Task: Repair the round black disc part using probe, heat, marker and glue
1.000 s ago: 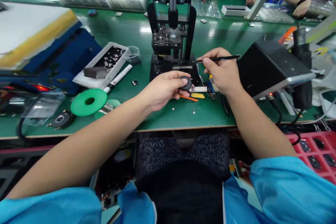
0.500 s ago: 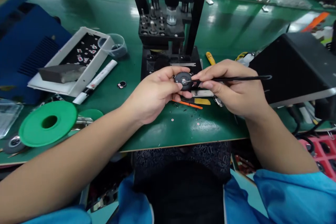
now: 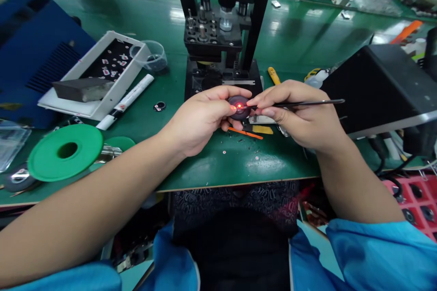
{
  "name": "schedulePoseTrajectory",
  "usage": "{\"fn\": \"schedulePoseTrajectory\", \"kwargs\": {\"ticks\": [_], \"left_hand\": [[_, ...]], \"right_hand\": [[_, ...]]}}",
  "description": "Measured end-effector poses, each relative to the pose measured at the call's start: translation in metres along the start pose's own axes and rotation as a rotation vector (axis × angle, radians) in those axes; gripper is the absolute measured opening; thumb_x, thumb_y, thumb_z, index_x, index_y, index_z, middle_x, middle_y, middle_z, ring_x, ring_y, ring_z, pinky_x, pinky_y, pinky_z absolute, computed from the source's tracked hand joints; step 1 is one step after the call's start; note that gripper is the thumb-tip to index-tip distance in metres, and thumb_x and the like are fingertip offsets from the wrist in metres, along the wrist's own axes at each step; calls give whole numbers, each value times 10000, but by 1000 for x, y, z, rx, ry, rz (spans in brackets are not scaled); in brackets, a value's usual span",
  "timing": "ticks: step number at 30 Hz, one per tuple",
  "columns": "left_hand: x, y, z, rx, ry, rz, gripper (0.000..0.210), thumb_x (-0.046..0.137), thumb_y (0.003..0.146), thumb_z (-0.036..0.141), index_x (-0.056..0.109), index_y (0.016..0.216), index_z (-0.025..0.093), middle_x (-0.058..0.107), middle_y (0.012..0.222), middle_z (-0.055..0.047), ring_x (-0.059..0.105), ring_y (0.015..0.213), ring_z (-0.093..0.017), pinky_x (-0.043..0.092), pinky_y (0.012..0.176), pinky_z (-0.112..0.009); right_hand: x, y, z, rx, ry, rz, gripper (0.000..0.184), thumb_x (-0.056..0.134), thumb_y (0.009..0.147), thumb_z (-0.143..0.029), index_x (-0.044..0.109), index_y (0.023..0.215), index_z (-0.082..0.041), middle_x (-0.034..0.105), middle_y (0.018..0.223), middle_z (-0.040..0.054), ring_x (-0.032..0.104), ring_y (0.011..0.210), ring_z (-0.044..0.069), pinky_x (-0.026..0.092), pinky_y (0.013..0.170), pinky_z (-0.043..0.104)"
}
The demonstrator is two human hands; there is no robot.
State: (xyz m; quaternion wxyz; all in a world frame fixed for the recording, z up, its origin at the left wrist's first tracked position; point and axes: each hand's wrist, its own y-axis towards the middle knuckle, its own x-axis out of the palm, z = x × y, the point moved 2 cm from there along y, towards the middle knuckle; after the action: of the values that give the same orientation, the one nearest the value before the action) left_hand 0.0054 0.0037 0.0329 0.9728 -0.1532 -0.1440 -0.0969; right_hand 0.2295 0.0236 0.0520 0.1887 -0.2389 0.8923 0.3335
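My left hand (image 3: 201,118) pinches a small round black device (image 3: 238,113) between thumb and fingers, above the front of the bench. A bright red light glows at the middle of the device's face. Slim black tweezers (image 3: 307,102) lie across my right hand (image 3: 300,116), gripped between thumb and fingers. Their tip reaches the lit centre of the device; whether it touches there I cannot tell. Just behind both hands stands a black hand press (image 3: 213,45) with several metal pins on its block.
To the left are a white tray (image 3: 114,86) of small parts, a clear cup (image 3: 153,57), a marker pen (image 3: 131,95) and a green spool (image 3: 64,152). A black box-shaped unit (image 3: 372,86) stands on the right. An orange strip (image 3: 246,133) lies below my hands.
A red light has come on at the centre of the round device. The tweezers have shifted slightly, their rear end now a little further left. Both hands keep their grip.
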Motion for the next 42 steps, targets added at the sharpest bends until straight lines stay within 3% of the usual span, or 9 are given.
{"fn": "schedulePoseTrajectory", "kwargs": {"ticks": [16,29,32,35,42], "left_hand": [[-1,-2,-2,13,43,-14,324,706,921,64,868,1192,134,824,872,-36,739,635,-122,514,570,-194],[1,-2,-1,17,79,1,322,734,954,64,866,1236,148,821,925,-27,717,646,-105,524,589,-200],[3,-2,1,15,83,56,297,707,957,43,850,1198,145,799,864,-15,694,616,-101,508,566,-194],[5,-2,2,3,85,93,273,690,948,35,822,1163,139,814,837,-24,635,563,-90,502,556,-194],[5,-5,2,14,28,46,283,688,938,61,800,1191,118,863,872,-71,667,561,-101,506,558,-198]], "right_hand": [[-1,1,-1,-22,25,-14,76,855,1093,-305,896,1157,-304,919,1134,13,885,1087,227,740,971,395],[0,1,1,61,43,-10,145,881,1074,-433,895,1115,-294,909,1126,30,884,1095,266,755,1027,493],[-1,-1,-2,62,61,39,165,896,1068,-449,898,1112,-291,903,1109,26,886,1063,250,759,961,436],[-2,-1,-3,79,130,132,128,902,1072,-405,893,1129,-291,903,1136,14,856,894,185,753,841,357],[-4,1,5,87,145,289,158,909,1075,-433,855,1118,-290,906,1158,6,830,799,166,730,738,327]]}}
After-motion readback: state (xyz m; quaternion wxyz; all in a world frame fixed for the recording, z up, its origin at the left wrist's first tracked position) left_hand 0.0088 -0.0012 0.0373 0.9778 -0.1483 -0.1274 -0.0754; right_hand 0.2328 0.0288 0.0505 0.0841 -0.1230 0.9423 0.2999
